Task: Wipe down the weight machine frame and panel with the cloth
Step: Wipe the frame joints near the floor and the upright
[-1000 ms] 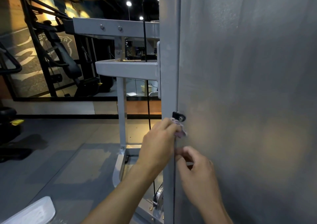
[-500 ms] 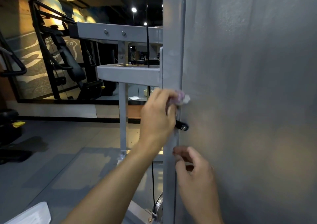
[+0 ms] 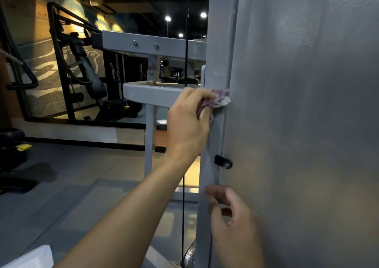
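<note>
Two hands in shot. The left hand [image 3: 187,122] has its fingers curled round a bunched-up cloth [image 3: 218,99], pinkish-purple with a pale bit at the tip, and it's pressing that wad against the grey upright post [image 3: 220,48] of the weight machine frame, right at the seam where the post meets the big grey panel [image 3: 303,124]. The cloth sits level with the lower crossbar [image 3: 147,94], just beside where that bar joins the post.

The right hand [image 3: 233,222] is lower down, with nothing in it; thumb and fingers are loosely curled, fingertips at the post edge next to the panel. Can't tell for sure if they're actually touching the metal, it's a bit blurry there.

Between the two hands there's one small black bracket [image 3: 222,161] with a silver bolt head, fixed across the post-to-panel seam.

Counting the rest: two horizontal grey bars off the post, the upper crossbar [image 3: 151,46] with two bolts showing on its face, and one thin vertical strut [image 3: 149,140] running down from the lower bar to the floor. One black cable [image 3: 186,42] hangs straight down just left of the post. No containers anywhere that I can see. In the background on the left is one black gym machine [image 3: 82,66] by a mirrored wall. The floor [image 3: 67,189] is grey.
</note>
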The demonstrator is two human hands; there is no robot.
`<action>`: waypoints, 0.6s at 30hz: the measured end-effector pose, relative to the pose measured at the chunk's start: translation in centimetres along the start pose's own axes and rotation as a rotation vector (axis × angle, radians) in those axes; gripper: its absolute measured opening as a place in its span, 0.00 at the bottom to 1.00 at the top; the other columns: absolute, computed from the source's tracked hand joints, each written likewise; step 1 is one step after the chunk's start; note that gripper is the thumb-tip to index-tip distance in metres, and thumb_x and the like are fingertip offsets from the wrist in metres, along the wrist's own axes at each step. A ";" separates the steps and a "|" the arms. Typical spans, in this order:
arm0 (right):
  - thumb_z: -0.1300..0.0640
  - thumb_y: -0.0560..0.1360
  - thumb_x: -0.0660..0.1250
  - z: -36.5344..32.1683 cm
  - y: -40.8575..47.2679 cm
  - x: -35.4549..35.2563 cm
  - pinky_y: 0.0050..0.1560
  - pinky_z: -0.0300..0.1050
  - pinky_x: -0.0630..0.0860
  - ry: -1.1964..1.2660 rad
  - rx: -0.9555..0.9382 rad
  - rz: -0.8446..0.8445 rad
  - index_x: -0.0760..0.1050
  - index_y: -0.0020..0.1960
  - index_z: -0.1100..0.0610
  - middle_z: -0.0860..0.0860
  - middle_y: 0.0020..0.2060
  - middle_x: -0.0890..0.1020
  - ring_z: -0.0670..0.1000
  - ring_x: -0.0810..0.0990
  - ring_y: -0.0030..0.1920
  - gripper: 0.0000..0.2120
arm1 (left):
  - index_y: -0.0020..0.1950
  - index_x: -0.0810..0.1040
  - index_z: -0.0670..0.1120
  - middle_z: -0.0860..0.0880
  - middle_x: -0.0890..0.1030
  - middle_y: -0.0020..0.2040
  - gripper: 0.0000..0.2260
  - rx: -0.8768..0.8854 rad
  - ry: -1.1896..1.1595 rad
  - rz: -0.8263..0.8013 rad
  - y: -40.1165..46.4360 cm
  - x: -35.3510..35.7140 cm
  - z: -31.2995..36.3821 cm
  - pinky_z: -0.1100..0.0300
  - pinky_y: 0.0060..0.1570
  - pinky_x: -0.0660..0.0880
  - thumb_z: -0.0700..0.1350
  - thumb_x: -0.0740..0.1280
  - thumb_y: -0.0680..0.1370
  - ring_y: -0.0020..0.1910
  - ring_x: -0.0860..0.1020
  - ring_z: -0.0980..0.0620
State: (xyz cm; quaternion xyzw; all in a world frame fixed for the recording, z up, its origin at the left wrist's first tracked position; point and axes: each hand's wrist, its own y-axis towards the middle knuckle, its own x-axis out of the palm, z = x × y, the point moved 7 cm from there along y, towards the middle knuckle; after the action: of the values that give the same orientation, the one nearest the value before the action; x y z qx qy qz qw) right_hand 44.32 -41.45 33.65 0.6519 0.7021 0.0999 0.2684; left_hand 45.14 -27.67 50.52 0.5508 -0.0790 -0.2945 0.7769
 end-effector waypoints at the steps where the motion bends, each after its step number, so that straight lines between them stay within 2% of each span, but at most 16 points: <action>1: 0.64 0.76 0.71 0.1 -0.1 0.1 0.43 0.27 0.74 0.005 0.015 -0.012 0.82 0.46 0.40 0.35 0.44 0.85 0.38 0.82 0.47 0.16 | 0.56 0.82 0.49 0.56 0.78 0.53 0.11 0.004 -0.005 0.017 0.2 0.1 0.1 0.67 0.52 0.76 0.36 0.73 0.77 0.49 0.75 0.62; 6: 0.58 0.74 0.68 0.4 -0.6 -0.5 0.44 0.31 0.77 -0.016 -0.018 0.048 0.82 0.46 0.42 0.37 0.43 0.86 0.42 0.84 0.45 0.11 | 0.54 0.83 0.50 0.57 0.78 0.53 0.11 -0.117 -0.045 -0.058 -6.4 0.9 -2.0 0.74 0.50 0.71 0.35 0.73 0.77 0.51 0.77 0.63; 8: 0.57 0.74 0.68 0.3 -0.7 -0.8 0.44 0.31 0.76 -0.025 -0.016 0.065 0.82 0.45 0.41 0.36 0.42 0.86 0.42 0.84 0.45 0.11 | 0.54 0.83 0.51 0.58 0.78 0.53 0.12 -0.133 -0.047 -0.092 -5.8 0.8 -2.3 0.73 0.51 0.73 0.35 0.73 0.77 0.52 0.78 0.63; 11: 0.62 0.76 0.71 0.9 -0.7 -0.2 0.44 0.30 0.76 -0.040 0.029 -0.014 0.82 0.46 0.40 0.35 0.42 0.85 0.39 0.83 0.46 0.15 | 0.53 0.82 0.53 0.58 0.78 0.53 0.10 -0.120 -0.113 0.011 -0.2 -0.3 -1.5 0.64 0.50 0.80 0.37 0.72 0.78 0.51 0.78 0.63; 13: 0.63 0.76 0.71 1.0 -0.9 0.4 0.44 0.29 0.76 -0.031 0.065 -0.048 0.81 0.45 0.39 0.34 0.41 0.84 0.37 0.82 0.47 0.16 | 0.53 0.81 0.54 0.58 0.77 0.53 0.09 -0.124 -0.124 0.069 2.1 -0.7 -0.8 0.65 0.49 0.79 0.39 0.72 0.78 0.50 0.76 0.67; 15: 0.63 0.75 0.72 1.3 -0.9 0.7 0.43 0.29 0.76 -0.030 0.082 -0.047 0.82 0.44 0.39 0.34 0.41 0.85 0.38 0.82 0.46 0.17 | 0.52 0.81 0.52 0.57 0.78 0.54 0.09 -0.121 -0.129 0.081 1.1 -0.4 -0.9 0.67 0.50 0.77 0.38 0.73 0.78 0.51 0.76 0.67; 17: 0.64 0.74 0.71 1.3 -0.9 1.0 0.43 0.30 0.76 -0.044 0.082 -0.040 0.82 0.43 0.40 0.35 0.40 0.85 0.38 0.83 0.46 0.17 | 0.53 0.83 0.51 0.56 0.79 0.54 0.10 -0.130 -0.117 0.025 -2.1 0.1 -1.7 0.63 0.52 0.79 0.36 0.73 0.77 0.52 0.78 0.62; 18: 0.64 0.74 0.71 1.3 -0.8 1.1 0.43 0.31 0.76 -0.043 0.079 -0.042 0.81 0.45 0.39 0.35 0.40 0.85 0.39 0.83 0.46 0.18 | 0.53 0.83 0.51 0.57 0.78 0.53 0.11 -0.135 -0.099 -0.014 -3.5 0.2 -2.1 0.62 0.52 0.79 0.35 0.73 0.77 0.52 0.78 0.62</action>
State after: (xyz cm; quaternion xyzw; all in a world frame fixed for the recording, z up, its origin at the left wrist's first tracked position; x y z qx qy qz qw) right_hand 44.24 -40.78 31.93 0.6492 0.7131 0.0526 0.2595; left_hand 44.97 -26.87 46.51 0.4827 -0.0935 -0.3314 0.8052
